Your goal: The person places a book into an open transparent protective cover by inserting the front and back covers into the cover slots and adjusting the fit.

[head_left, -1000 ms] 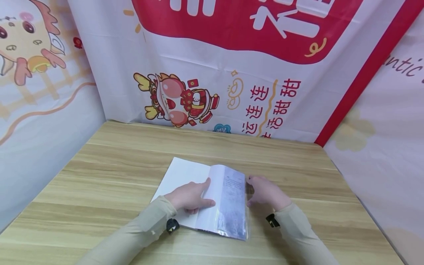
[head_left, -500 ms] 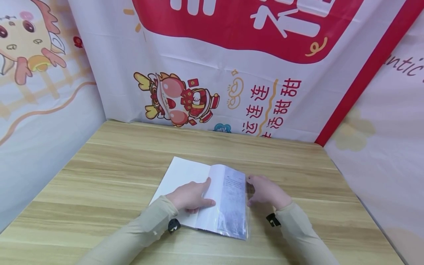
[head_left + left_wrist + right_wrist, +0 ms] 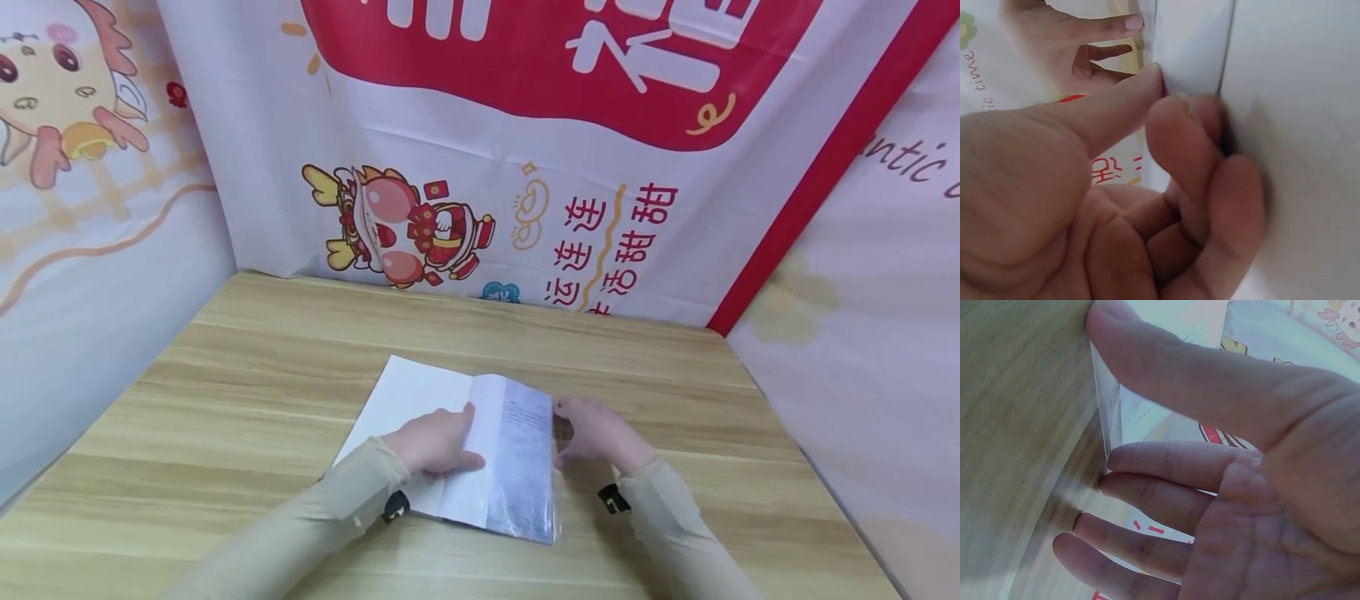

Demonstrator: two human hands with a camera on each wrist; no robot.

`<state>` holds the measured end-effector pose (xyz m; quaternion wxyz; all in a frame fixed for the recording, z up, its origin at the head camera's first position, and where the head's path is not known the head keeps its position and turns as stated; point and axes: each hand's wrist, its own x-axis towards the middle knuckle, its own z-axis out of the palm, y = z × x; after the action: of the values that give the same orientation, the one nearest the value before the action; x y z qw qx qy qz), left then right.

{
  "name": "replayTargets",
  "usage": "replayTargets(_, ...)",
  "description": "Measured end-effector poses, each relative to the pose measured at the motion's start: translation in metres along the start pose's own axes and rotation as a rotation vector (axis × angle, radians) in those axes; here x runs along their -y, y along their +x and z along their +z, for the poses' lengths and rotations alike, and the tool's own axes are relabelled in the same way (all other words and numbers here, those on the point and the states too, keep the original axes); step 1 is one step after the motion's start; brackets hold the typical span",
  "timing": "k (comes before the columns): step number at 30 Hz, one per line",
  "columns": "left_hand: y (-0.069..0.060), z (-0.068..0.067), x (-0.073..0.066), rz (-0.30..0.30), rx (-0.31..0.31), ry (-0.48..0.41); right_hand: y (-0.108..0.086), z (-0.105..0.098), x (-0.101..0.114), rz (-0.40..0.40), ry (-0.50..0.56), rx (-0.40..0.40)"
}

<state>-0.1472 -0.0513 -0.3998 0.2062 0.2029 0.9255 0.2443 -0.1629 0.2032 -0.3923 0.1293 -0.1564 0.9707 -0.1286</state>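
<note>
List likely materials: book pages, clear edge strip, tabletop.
Book pages: likely paper, matte white, softly curved near the fold.
Clear edge strip: probably plastic film, glossy; see-through with glints.
Tabletop: wood or wood-look laminate, low sheen; grain shows, core doesn't.

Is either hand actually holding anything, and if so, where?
Nothing is clearly gripped. The left hand rests on the open book near its fold; whether it pinches anything can't be told. The right hand just touches the edge of the clear cover.
</note>
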Motion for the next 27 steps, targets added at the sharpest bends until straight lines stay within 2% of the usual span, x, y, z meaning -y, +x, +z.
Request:
replayTargets(5,0.0031,-0.0029,0.0031,-0.014,0.042,-0.097,-0.0006,0.0016,-0.0039,0.005,0.013,0.007)
replayTargets(8,0.0039,-0.0034,0.0043,-0.009,0.051,-0.108,-0.0006,0.0016,-0.0048,0.000,0.015,0.010)
replayTargets(21,0.0069,-0.0008,0.0001,-0.016,0.019,0.000,-0.0008,0.0024,-0.0028,0.002,0.000,-0.002)
replayTargets(27,0.0072,0.0000,-0.0024,-0.032,0.013,0.041,0.0006,0.0029,-0.0027,0.032,0.012,0.010)
